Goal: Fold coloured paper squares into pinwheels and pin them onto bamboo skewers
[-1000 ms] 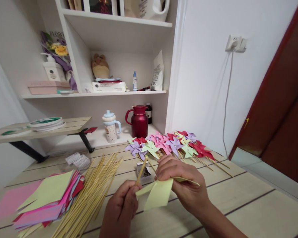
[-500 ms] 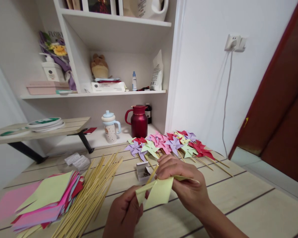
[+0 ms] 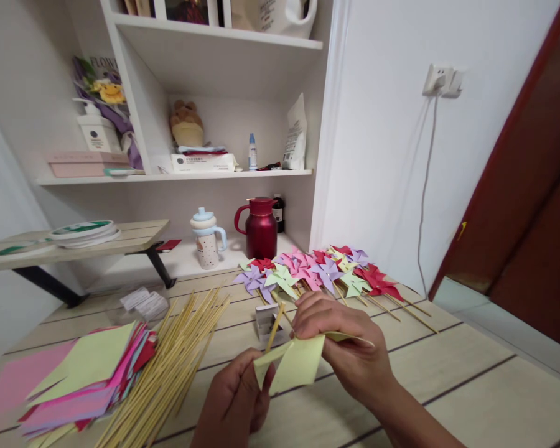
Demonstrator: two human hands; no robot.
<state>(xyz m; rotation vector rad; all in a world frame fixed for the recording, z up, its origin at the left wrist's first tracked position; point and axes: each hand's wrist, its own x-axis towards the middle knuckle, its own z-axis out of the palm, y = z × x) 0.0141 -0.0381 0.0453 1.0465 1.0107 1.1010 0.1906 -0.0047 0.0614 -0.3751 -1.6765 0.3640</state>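
Note:
A sheet of pale yellow paper [image 3: 302, 361], partly folded or curled, is stretched between both hands over the table. My left hand [image 3: 239, 393] is closed, pinching the paper's left corner between thumb and fingers. From behind the paper a thin wooden stick [image 3: 275, 326] pokes up at a tilt; its lower end is hidden, and I cannot tell which fingers hold it. My right hand [image 3: 340, 342] is closed around the paper's right side, its fingertips near the top edge. Just beyond the paper lies a small open box [image 3: 265, 320], its contents partly hidden.
Finished paper pinwheels [image 3: 326, 272] lie on sticks at the back right. Several loose sticks [image 3: 172, 367] are heaped left of my hands, beside stacked coloured paper squares [image 3: 86, 361]. A red jug [image 3: 261, 229] and a speckled cup [image 3: 207, 241] stand behind the table.
The wooden stick has swung left and stands more upright. The paper's left part has shifted slightly, while my right hand stays almost still.

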